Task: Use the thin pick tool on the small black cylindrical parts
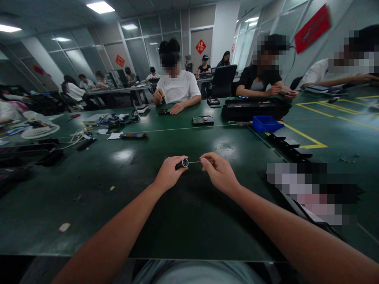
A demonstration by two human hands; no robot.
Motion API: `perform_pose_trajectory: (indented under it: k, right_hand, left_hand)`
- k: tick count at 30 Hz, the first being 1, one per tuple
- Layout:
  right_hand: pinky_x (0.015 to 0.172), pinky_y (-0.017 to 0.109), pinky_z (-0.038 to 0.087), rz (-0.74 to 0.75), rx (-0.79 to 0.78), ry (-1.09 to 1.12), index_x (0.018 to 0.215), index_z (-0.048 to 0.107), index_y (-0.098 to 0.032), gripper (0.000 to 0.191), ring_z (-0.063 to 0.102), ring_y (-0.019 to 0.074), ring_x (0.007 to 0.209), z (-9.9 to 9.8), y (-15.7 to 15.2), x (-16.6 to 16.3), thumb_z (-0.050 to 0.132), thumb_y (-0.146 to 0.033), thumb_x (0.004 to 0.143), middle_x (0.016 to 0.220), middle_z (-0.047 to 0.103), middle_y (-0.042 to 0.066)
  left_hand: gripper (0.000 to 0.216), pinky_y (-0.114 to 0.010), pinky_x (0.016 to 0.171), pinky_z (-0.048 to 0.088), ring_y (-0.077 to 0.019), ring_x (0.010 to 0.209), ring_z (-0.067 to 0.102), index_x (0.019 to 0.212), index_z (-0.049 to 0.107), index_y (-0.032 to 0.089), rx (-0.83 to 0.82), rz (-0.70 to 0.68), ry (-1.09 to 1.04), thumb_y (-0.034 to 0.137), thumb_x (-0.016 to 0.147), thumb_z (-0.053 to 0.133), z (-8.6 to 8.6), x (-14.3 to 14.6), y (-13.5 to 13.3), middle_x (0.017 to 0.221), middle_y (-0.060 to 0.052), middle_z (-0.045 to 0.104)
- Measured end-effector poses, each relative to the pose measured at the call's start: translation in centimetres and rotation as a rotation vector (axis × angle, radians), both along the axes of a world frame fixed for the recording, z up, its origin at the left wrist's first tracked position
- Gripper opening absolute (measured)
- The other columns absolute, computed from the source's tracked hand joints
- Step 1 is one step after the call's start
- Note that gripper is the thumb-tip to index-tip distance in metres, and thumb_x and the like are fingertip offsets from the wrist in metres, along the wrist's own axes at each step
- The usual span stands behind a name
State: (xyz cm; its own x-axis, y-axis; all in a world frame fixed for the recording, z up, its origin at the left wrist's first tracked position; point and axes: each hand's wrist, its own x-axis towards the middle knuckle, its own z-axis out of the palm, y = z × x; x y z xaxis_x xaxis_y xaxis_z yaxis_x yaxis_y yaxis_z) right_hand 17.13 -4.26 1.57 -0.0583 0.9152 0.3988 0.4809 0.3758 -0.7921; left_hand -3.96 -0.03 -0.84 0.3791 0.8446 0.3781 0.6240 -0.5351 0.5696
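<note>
Over the green table my left hand [170, 171] is closed around a small dark cylinder [185, 162], whose round, ringed end faces me; most of its body is hidden by the fingers. My right hand [219, 171] grips a screwdriver [194, 161] by its handle, of which only a reddish part shows. The thin metal shaft points left and reaches the cylinder's right side. Whether its tip touches or enters the cylinder I cannot make out.
Ahead lie a dark pen-like tool [134, 135], a circuit board [203, 120], a blue bin [266, 124] and a long black tray [256, 108]. Small black boxes [291, 142] line the right. Cables [109, 119] are heaped at left. Co-workers sit across the table.
</note>
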Motion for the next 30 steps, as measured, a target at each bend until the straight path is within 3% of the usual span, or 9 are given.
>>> perform_pose_trajectory:
  k: [4, 9, 14, 16, 19, 24, 27, 30]
  right_hand:
    - [0.056, 0.03, 0.041, -0.033, -0.034, -0.018, 0.09, 0.066, -0.022, 0.034, 0.057, 0.0165, 0.051, 0.0, 0.0, 0.1, 0.042, -0.045, 0.099, 0.052, 0.056, -0.003]
    - [0.06, 0.03, 0.043, 0.001, 0.017, -0.021, 0.108, 0.061, -0.022, 0.021, 0.061, 0.0171, 0.062, 0.0, 0.0, 0.0, 0.046, -0.031, 0.096, 0.069, 0.064, -0.001]
    - [0.062, 0.031, 0.043, 0.012, 0.018, -0.031, 0.093, 0.064, -0.023, 0.03, 0.06, 0.017, 0.064, 0.1, -0.2, 0.0, 0.039, -0.038, 0.1, 0.073, 0.065, 0.001]
    - [0.064, 0.032, 0.043, -0.005, 0.023, -0.01, 0.098, 0.063, -0.023, 0.028, 0.061, 0.0173, 0.065, 0.0, -0.2, -0.1, 0.039, -0.038, 0.1, 0.076, 0.066, 0.001]
    - [0.069, 0.034, 0.048, -0.032, 0.022, 0.119, 0.11, 0.056, -0.022, 0.02, 0.064, 0.0189, 0.071, -0.4, 0.0, -0.2, 0.049, -0.034, 0.095, 0.08, 0.067, 0.002]
    - [0.077, 0.038, 0.053, 0.017, -0.083, 0.482, 0.095, 0.062, -0.02, 0.022, 0.066, 0.0193, 0.077, -1.2, 1.3, -0.2, 0.06, -0.042, 0.088, 0.084, 0.068, 0.005]
    - [0.073, 0.036, 0.054, -0.01, -0.16, 0.713, 0.088, 0.063, -0.02, 0.03, 0.064, 0.0175, 0.071, -1.7, 2.2, 0.0, 0.061, -0.05, 0.087, 0.079, 0.065, 0.003]
    - [0.066, 0.033, 0.052, -0.026, -0.264, 0.768, 0.082, 0.061, -0.02, 0.033, 0.06, 0.0152, 0.063, -1.9, 2.8, 0.3, 0.062, -0.053, 0.085, 0.07, 0.061, 0.0]
  left_hand:
    - [0.038, -0.042, 0.102, 0.042, -0.0246, 0.114, 0.06, 0.123, 0.066, 0.024, -0.01, -0.02, -0.012, 0.022, 0.086, 0.07, -0.1, 0.0, 0.0, 0.122, -0.006, 0.069]
    - [0.038, -0.043, 0.103, 0.043, -0.0248, 0.115, 0.06, 0.124, 0.066, 0.024, -0.027, -0.011, -0.015, 0.021, 0.086, 0.069, -0.1, -0.1, 0.0, 0.122, -0.006, 0.068]
    - [0.038, -0.042, 0.104, 0.042, -0.0246, 0.115, 0.06, 0.123, 0.066, 0.024, -0.024, -0.027, -0.011, 0.021, 0.086, 0.07, 0.1, 0.0, -0.2, 0.122, -0.006, 0.068]
    - [0.038, -0.042, 0.104, 0.042, -0.0247, 0.115, 0.06, 0.124, 0.066, 0.024, -0.025, -0.035, -0.008, 0.021, 0.086, 0.07, 0.1, 0.0, -0.2, 0.122, -0.006, 0.068]
    - [0.039, -0.043, 0.104, 0.042, -0.0251, 0.116, 0.06, 0.124, 0.066, 0.024, -0.027, -0.029, -0.013, 0.021, 0.086, 0.07, 0.1, 0.1, -0.2, 0.122, -0.007, 0.068]
    - [0.04, -0.043, 0.104, 0.042, -0.0244, 0.116, 0.059, 0.126, 0.065, 0.025, -0.011, -0.036, -0.028, 0.022, 0.086, 0.07, 0.0, 0.1, -0.1, 0.123, -0.007, 0.067]
    - [0.042, -0.042, 0.105, 0.041, -0.0229, 0.117, 0.058, 0.128, 0.063, 0.025, 0.049, -0.109, -0.013, 0.019, 0.087, 0.069, 0.1, 0.1, 0.0, 0.124, -0.006, 0.067]
    - [0.042, -0.044, 0.103, 0.041, -0.0229, 0.114, 0.058, 0.129, 0.062, 0.026, 0.098, -0.144, 0.072, 0.018, 0.088, 0.068, 0.2, 0.1, 0.2, 0.122, -0.005, 0.067]
